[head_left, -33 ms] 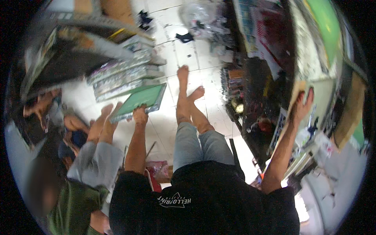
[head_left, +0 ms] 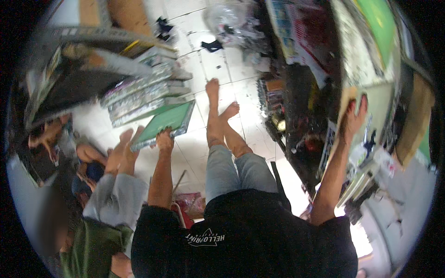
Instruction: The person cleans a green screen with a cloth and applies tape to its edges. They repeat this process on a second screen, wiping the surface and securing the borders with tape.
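Note:
My left hand is closed on the near edge of a screen printing frame with green mesh and a pale, stained rim. The frame hangs tilted over the floor, in front of a row of similar frames standing on edge. To the right, my right hand lies on the edge of a pale greenish panel with a light brown border. Its visible fingers are stretched out and apart; nothing shows held in it.
A seated person in a green shirt and grey shorts is close at my left, legs near the frame. Another person sits behind. Dark scraps and clear plastic bags lie on the white tiles. A dark cluttered bench stands at right.
The whole view has shifted slightly, with floor and benches a little to the left. My left hand still holds the frame; my right hand stays on the panel's edge.

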The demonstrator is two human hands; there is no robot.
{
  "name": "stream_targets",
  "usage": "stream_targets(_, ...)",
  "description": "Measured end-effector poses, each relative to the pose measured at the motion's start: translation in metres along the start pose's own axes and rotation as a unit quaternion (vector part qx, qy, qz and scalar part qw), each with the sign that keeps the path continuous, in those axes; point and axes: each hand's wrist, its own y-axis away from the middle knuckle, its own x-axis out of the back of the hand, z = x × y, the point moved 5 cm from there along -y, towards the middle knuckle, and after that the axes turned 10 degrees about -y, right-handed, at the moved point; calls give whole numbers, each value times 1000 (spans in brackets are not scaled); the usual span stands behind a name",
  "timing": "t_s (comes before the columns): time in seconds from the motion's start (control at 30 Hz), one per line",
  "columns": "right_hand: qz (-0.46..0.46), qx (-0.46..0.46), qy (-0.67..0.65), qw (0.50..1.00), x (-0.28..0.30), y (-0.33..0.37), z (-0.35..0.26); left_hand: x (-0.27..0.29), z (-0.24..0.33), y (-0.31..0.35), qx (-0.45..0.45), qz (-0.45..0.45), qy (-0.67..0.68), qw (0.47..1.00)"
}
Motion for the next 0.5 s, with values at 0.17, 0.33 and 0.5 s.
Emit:
stream_targets(0.17, 21, 13, 1, 1000, 4, 3, -5, 45, 22, 50, -69, 81, 10, 994)
stream_targets(0.33, 33, 19, -39, 999, 0, 5, 17, 148, 72, 115, -99, 48, 26, 994)
stream_targets(0.5, 1, -86, -143, 986, 33, 5, 7, 292, 135, 182, -106, 34, -16, 994)
